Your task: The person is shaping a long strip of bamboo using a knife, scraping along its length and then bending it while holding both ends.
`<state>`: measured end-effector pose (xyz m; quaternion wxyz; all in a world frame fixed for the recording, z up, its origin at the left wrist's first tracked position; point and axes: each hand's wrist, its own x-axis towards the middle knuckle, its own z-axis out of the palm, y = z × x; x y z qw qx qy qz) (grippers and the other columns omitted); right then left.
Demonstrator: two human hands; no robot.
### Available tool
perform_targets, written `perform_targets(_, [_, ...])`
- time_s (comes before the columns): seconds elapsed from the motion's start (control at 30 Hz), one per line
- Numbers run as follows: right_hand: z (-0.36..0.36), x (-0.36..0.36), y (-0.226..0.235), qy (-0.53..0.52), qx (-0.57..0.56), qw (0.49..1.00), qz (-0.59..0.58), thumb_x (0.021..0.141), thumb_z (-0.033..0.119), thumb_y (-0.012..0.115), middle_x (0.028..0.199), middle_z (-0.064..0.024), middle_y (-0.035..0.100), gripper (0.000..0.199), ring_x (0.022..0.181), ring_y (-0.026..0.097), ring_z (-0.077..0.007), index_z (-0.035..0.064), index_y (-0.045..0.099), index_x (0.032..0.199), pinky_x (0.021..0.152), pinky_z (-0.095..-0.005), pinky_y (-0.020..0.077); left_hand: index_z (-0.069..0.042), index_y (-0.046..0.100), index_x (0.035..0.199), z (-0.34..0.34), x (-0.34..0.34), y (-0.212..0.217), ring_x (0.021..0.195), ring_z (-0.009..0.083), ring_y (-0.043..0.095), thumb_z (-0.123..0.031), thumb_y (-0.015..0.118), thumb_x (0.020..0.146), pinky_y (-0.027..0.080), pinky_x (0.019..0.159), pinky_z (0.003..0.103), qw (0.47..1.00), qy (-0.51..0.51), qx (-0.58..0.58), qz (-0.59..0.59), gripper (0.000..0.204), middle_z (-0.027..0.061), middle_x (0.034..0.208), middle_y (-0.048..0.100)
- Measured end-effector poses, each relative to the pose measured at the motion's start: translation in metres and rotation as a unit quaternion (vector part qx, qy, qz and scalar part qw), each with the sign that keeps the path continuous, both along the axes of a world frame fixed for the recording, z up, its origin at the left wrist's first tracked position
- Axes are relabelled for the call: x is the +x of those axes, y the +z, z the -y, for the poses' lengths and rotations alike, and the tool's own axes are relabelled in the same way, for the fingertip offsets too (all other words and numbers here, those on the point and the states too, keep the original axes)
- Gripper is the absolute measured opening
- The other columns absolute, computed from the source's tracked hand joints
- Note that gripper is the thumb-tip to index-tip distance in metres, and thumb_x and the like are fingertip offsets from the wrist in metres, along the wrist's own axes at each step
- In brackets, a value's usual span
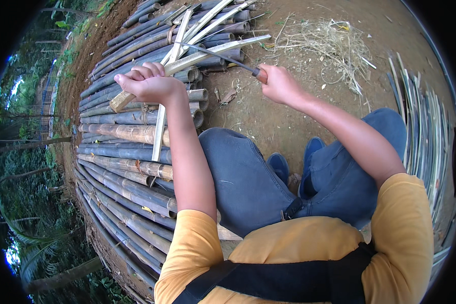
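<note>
My left hand (pixel 149 83) is closed around a pale split bamboo strip (pixel 218 49), whose thick end sticks out below the fist and whose thin end points up to the right. In my right hand (pixel 282 86) is a knife (pixel 230 61) with a wooden handle and a long, narrow dark blade. The blade points left and crosses the strip beyond my left hand; whether its edge touches the bamboo I cannot tell. Another pale strip (pixel 159 131) passes beneath the held one, lying over the bamboo poles. More split strips (pixel 207 20) rest on the poles farther away.
Stacked dark bamboo poles (pixel 131 133) fill the ground on the left. Curly bamboo shavings (pixel 329 48) lie on the bare soil ahead. A bundle of thin strips (pixel 423 131) stretches along the right. My bent knees and blue shoes (pixel 311 159) are below my hands.
</note>
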<state>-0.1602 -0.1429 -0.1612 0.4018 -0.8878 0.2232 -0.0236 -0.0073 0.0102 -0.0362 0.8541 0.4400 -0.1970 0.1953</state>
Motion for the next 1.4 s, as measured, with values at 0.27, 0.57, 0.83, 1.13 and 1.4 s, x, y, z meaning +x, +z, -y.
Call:
perform_targets(0.27, [0.01,0.004,-0.015,-0.021,-0.038,0.999,-0.009,0.095,0.019,0.053,0.097,-0.0214,0.069,0.02,0.092,0.068,-0.0368,0.0032,0.06,0.105,0.078,-0.0486,0.0521,-0.018,0.019,0.064,-0.005,0.009,-0.003,0.044,0.0104,0.018,-0.045,0.031,0.106,0.018,0.043,0.027,1.0,-0.007,-0.002,-0.007,0.051,-0.0035,0.052,0.019])
perform_targets(0.57, [0.003,0.006,-0.008,-0.038,-0.055,0.997,-0.044,0.097,0.018,0.054,0.096,-0.0177,0.07,0.017,0.091,0.07,-0.0335,0.0049,0.06,0.106,0.077,-0.0482,0.0544,-0.017,0.02,0.064,-0.01,0.015,-0.003,0.047,0.0122,0.019,-0.045,0.029,0.105,0.019,0.044,0.029,0.999,0.024,-0.013,-0.044,0.05,-0.0025,0.055,0.02])
perform_targets(0.83, [0.034,0.018,-0.036,-0.087,-0.064,0.992,-0.062,0.095,0.017,0.056,0.092,-0.0194,0.07,0.019,0.09,0.07,-0.0356,0.0036,0.059,0.108,0.079,-0.0482,0.0548,-0.018,0.019,0.065,-0.006,0.013,-0.006,0.045,0.0107,0.019,-0.045,0.033,0.105,0.018,0.043,0.028,1.0,-0.01,-0.015,-0.007,0.051,-0.0036,0.052,0.018])
perform_targets(1.13, [0.062,0.023,-0.073,-0.141,-0.012,0.985,-0.098,0.096,0.021,0.055,0.099,-0.0211,0.07,0.02,0.097,0.069,-0.0356,0.0051,0.062,0.106,0.083,-0.0493,0.0526,-0.017,0.021,0.066,0.001,0.011,0.0,0.046,0.0114,0.019,-0.045,0.032,0.105,0.018,0.043,0.028,0.999,0.008,-0.015,-0.035,0.05,-0.0031,0.053,0.02])
perform_targets(1.4, [0.008,0.01,-0.046,-0.078,-0.047,0.996,0.026,0.089,0.017,0.058,0.085,-0.0218,0.069,0.016,0.084,0.069,-0.0397,0.0067,0.057,0.101,0.074,-0.0519,0.0532,-0.016,0.025,0.066,-0.003,0.014,-0.001,0.046,0.011,0.027,-0.049,0.033,0.106,0.028,0.047,0.028,0.999,0.03,0.009,-0.037,0.052,-0.0026,0.053,0.025])
